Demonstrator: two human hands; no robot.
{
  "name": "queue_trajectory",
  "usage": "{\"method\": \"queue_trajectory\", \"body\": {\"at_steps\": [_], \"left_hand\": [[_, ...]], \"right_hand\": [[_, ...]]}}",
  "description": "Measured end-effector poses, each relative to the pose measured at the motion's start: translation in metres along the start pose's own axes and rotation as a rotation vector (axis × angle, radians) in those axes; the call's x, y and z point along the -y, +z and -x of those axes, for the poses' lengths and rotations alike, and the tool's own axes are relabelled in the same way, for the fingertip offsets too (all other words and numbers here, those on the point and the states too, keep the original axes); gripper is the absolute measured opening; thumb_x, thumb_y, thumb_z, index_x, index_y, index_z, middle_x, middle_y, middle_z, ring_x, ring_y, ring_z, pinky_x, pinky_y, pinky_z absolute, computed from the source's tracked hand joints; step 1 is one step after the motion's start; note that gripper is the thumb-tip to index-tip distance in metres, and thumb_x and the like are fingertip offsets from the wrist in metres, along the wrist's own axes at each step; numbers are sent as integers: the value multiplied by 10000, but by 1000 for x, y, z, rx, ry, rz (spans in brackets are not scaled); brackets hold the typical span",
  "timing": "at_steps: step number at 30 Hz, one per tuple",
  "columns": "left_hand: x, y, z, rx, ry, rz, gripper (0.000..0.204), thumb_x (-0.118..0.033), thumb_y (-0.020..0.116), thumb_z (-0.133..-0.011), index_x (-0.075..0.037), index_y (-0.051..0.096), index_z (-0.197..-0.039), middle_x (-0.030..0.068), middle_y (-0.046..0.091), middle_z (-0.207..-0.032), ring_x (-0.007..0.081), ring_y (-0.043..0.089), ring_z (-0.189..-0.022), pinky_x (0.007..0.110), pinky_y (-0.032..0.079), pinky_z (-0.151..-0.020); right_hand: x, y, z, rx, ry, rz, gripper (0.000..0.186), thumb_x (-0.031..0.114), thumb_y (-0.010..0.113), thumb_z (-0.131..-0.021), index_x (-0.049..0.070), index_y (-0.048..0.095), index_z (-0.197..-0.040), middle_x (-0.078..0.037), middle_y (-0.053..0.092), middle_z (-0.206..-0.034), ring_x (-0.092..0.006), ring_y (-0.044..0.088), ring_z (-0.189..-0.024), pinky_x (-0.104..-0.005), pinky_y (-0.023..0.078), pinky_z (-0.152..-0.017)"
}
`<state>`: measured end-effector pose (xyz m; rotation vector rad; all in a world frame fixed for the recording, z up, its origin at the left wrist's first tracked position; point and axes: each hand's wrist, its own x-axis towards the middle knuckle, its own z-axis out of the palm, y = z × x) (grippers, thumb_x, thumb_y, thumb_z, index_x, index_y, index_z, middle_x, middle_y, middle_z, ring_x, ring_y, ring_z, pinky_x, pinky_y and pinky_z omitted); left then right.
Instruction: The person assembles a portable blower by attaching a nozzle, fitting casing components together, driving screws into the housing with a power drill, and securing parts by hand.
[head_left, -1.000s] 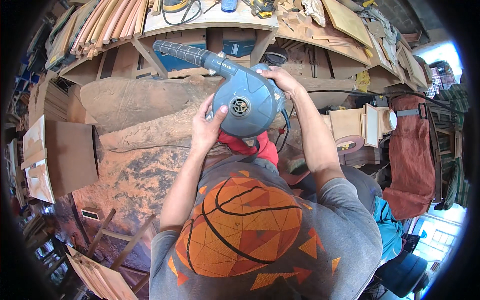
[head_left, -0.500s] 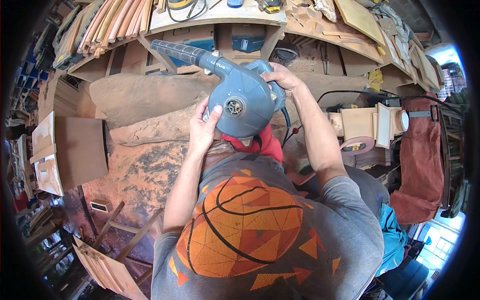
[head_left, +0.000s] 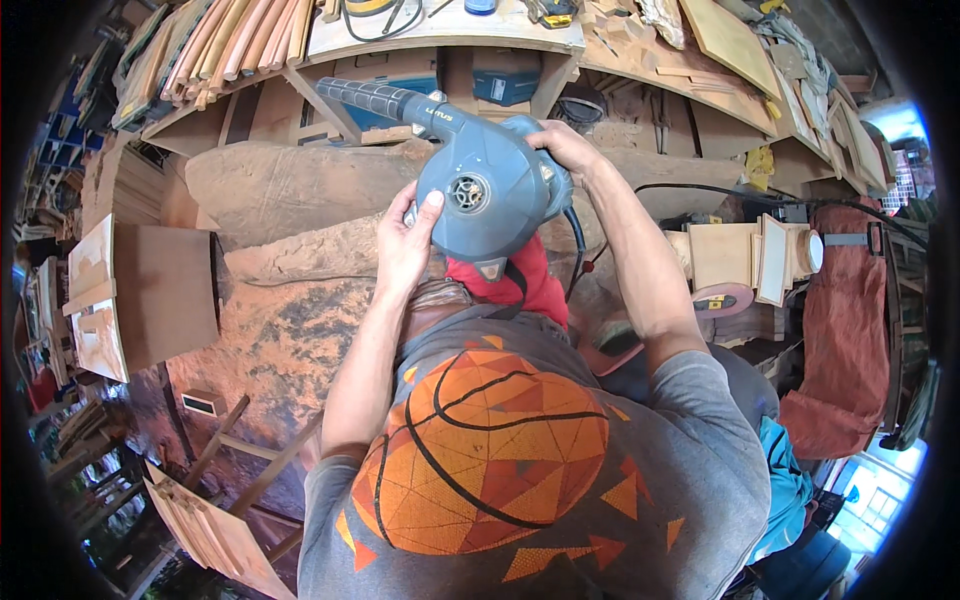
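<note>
A blue-grey electric blower (head_left: 485, 225) is held up in front of me, its ribbed black nozzle (head_left: 365, 98) pointing to the far left. On the left side of its round housing, my left hand (head_left: 408, 235) is closed, thumb on the front face near the round vent. My right hand (head_left: 568, 150) grips the motor and handle end at the right; some of its fingers are hidden behind the body. Below the housing, a red cloth bag (head_left: 515, 285) with a black strap shows. A dark cord (head_left: 578, 240) hangs down from the blower's right side.
A workbench (head_left: 440, 30) runs along the far side, with wood strips (head_left: 235, 45) at left and blue cases (head_left: 505, 85) underneath. Large timber slabs (head_left: 300, 195) lie behind the blower. Boards (head_left: 165, 295) stand at left; a wooden box (head_left: 722, 255) and black cable (head_left: 740, 188) are at right.
The blower has tilted slightly in my hands, its nozzle shifting a little to the right and its lower edge rising. Both hands keep their hold. More of the red bag shows.
</note>
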<state>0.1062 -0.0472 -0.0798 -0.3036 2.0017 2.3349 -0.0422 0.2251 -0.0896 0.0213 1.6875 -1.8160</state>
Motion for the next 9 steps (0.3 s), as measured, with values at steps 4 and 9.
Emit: {"method": "queue_trajectory", "body": {"at_steps": [4, 9], "left_hand": [[-3, 0, -5, 15, -13, -13, 589, -350, 748, -996, 36, 587, -1410, 132, 691, -1285, 170, 633, -1176, 324, 488, -1043], [6, -2, -6, 16, 27, -90, 626, -373, 779, -966, -11, 587, -1439, 142, 693, -1280, 187, 622, -1209, 342, 478, -1061]], "right_hand": [[2, 5, 4, 62, -53, -180, 523, 60, 681, -824, -57, 625, -1331, -136, 728, -1206, -183, 732, -986, -315, 598, -892], [6, -9, 2, 122, -41, -55, 575, 180, 773, -860, -17, 605, -1373, -140, 703, -1284, -192, 687, -1173, -355, 542, -1057]]}}
